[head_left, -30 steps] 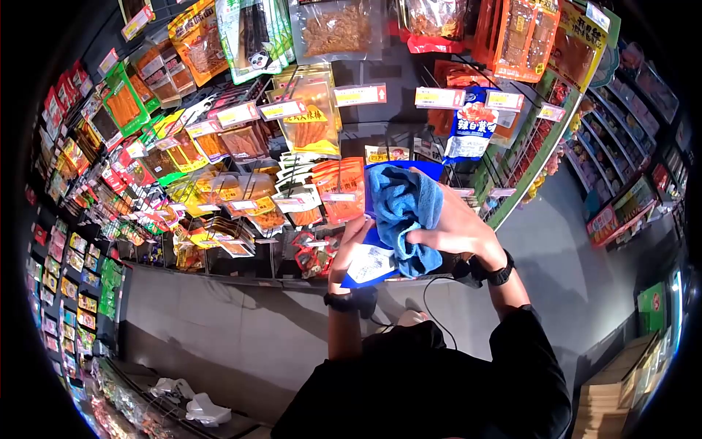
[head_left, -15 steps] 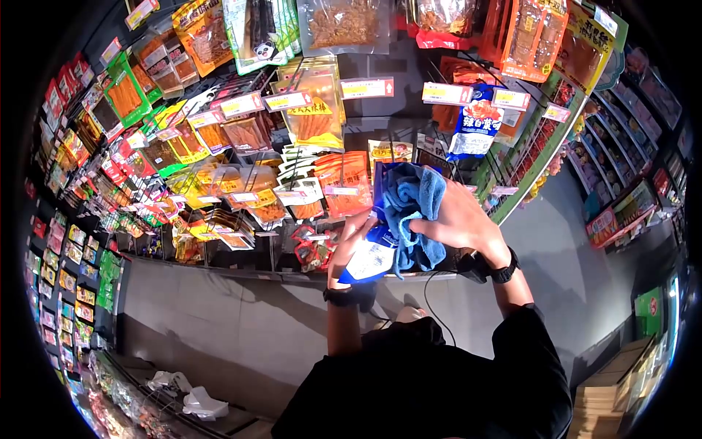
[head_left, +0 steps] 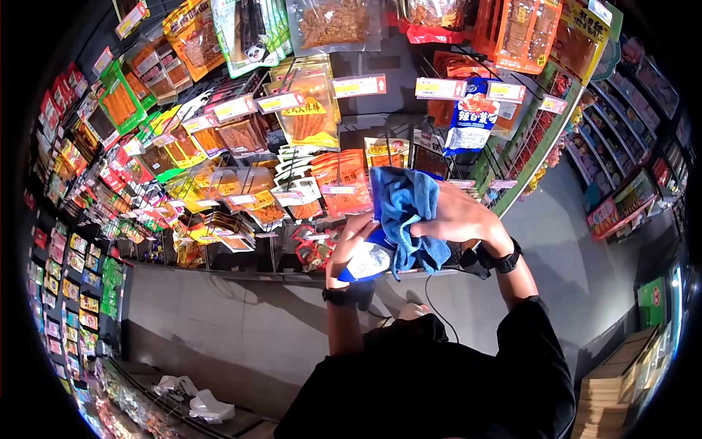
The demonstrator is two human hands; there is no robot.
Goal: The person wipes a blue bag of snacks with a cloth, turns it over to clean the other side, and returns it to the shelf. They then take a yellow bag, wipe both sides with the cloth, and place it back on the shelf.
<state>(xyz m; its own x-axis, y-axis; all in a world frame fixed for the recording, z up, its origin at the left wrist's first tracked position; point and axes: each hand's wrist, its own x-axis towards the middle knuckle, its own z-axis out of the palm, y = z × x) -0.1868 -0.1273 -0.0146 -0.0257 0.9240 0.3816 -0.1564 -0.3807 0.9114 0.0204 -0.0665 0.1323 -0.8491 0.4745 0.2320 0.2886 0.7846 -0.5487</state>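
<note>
My left hand point(head_left: 349, 247) grips a blue and white snack packet point(head_left: 367, 262) by its left side, thumb and fingers closed on it. A crumpled blue cloth point(head_left: 409, 216) lies over the packet and hides much of its front. My right hand point(head_left: 468, 218) is closed around the cloth from the right and presses it against the packet. Behind my hands, an orange snack packet point(head_left: 342, 181) hangs on the rack. A blue and white packet with red print point(head_left: 472, 118) hangs above my right hand.
Hanging snack packets with price tags point(head_left: 360, 85) fill the rack ahead. More shelves point(head_left: 629, 146) stand at the right, beyond a grey floor point(head_left: 241, 311). White plastic bags point(head_left: 210, 406) lie at the lower left. A thin black cable point(head_left: 437, 311) hangs beside my body.
My right hand and the cloth have shifted slightly over the packet, covering a bit more of it. The left hand keeps its grip. The view has turned slightly.
</note>
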